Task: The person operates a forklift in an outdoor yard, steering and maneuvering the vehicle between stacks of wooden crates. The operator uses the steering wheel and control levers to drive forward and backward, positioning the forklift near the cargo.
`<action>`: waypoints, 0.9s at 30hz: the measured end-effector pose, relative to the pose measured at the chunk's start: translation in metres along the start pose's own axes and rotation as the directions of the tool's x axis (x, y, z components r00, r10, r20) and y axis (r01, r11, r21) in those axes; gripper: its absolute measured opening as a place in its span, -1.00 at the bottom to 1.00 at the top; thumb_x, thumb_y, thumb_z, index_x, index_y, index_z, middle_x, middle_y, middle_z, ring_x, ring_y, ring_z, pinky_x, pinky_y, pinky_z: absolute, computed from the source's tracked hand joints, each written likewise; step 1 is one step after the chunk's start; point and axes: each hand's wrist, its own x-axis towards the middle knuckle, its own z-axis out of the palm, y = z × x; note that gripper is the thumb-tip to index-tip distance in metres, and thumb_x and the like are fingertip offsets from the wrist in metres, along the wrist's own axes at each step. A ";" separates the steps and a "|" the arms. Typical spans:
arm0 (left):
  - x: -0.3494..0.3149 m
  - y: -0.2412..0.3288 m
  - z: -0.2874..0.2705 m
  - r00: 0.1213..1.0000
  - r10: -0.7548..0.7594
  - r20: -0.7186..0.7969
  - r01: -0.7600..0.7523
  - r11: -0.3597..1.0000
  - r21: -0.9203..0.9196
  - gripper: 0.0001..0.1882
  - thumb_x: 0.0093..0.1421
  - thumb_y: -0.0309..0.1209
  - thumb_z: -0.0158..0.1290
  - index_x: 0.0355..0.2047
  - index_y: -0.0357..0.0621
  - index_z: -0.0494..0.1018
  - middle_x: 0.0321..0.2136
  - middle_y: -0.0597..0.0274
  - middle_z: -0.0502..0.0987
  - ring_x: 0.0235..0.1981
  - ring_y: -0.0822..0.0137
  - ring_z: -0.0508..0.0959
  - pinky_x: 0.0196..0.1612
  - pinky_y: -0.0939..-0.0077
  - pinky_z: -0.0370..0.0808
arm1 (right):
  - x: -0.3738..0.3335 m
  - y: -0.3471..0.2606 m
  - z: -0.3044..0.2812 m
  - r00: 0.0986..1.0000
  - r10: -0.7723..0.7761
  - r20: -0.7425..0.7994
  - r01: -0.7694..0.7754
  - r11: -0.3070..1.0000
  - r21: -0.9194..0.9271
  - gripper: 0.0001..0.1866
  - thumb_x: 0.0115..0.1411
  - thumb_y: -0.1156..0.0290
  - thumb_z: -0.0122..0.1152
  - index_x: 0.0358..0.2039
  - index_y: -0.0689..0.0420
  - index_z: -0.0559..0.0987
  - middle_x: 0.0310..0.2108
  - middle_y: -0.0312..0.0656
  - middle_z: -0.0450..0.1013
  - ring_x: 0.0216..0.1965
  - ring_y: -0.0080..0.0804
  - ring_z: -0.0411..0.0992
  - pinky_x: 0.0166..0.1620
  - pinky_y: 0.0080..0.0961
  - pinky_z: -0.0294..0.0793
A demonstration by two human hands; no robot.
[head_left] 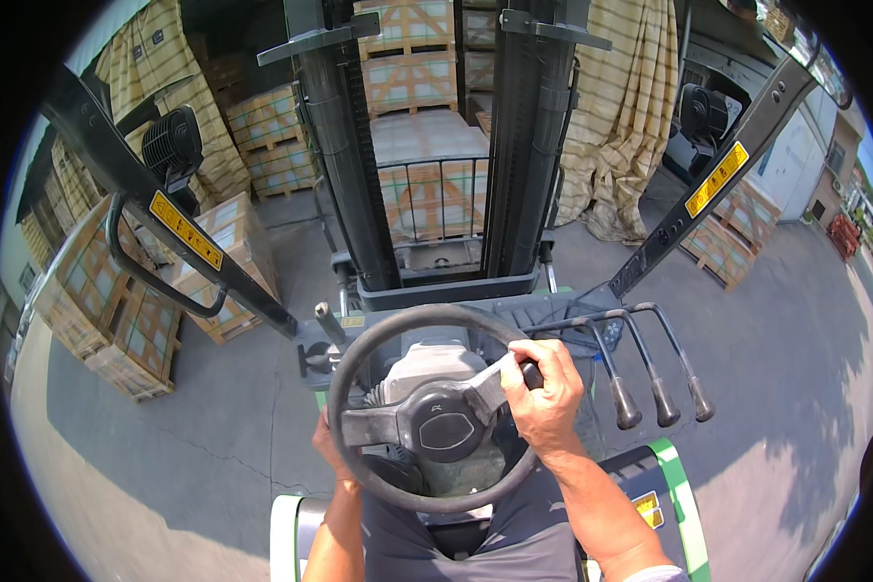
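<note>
A dark steering wheel of a forklift stands in front of my lap. My right hand is closed at the wheel's upper right, its fingers wrapped round a black knob on the wheel. My left hand is at the wheel's left side, partly behind the rim; its fingers are mostly hidden, so I cannot tell whether they grip. Right of the wheel, three bent levers with dark grips stand untouched. A short lever rises from the dashboard on the left.
Ahead, between the mast rails, a crated load stands behind the load guard. Wooden crates stand on the left, and another crate on the right. Striped curtains hang beside the opening. Concrete ground surrounds the forklift.
</note>
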 end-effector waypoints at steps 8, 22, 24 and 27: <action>0.000 -0.003 0.000 0.999 0.049 -0.015 -0.049 0.999 0.002 -0.81 0.40 -0.44 -0.01 -0.36 -0.18 0.53 -0.54 0.56 0.42 -0.49 0.67 0.34 -0.48 0.67 0.32 | -0.014 -0.004 -0.031 0.995 -0.098 0.006 0.098 0.990 -0.104 -0.40 0.02 0.42 0.40 0.08 0.26 0.41 0.00 0.04 0.37 0.06 -0.01 0.35 0.15 -0.12 0.37; -0.001 -0.016 -0.002 0.999 0.025 0.044 -0.019 0.991 -0.130 -0.84 0.37 -0.46 0.01 -0.28 -0.26 0.55 -0.50 0.51 0.45 -0.46 0.66 0.38 -0.46 0.67 0.35 | -0.131 -0.054 -0.168 -0.248 -0.042 0.968 -0.613 0.781 -0.124 -0.61 0.14 0.20 0.33 -0.06 0.12 0.66 -0.21 -0.12 0.64 -0.20 -0.34 0.58 -0.11 -0.36 0.56; 0.000 -0.016 -0.002 0.997 0.065 0.031 -0.063 0.996 -0.068 -0.86 0.36 -0.49 0.01 -0.26 -0.27 0.55 -0.50 0.49 0.46 -0.45 0.65 0.39 -0.45 0.68 0.36 | -0.130 -0.062 -0.186 -0.367 -0.048 0.929 -0.670 0.707 -0.228 -0.62 0.14 0.21 0.33 -0.07 0.12 0.66 -0.22 -0.12 0.64 -0.20 -0.33 0.59 -0.11 -0.36 0.56; 0.000 -0.008 0.003 0.996 0.083 0.024 -0.084 0.996 0.003 -0.86 0.33 -0.52 0.01 -0.22 -0.30 0.55 -0.49 0.49 0.47 -0.44 0.64 0.40 -0.44 0.67 0.37 | -0.134 -0.064 -0.206 -0.427 -0.044 0.903 -0.721 0.619 -0.311 -0.65 0.16 0.23 0.30 -0.08 0.12 0.67 -0.23 -0.11 0.64 -0.21 -0.31 0.59 -0.11 -0.36 0.56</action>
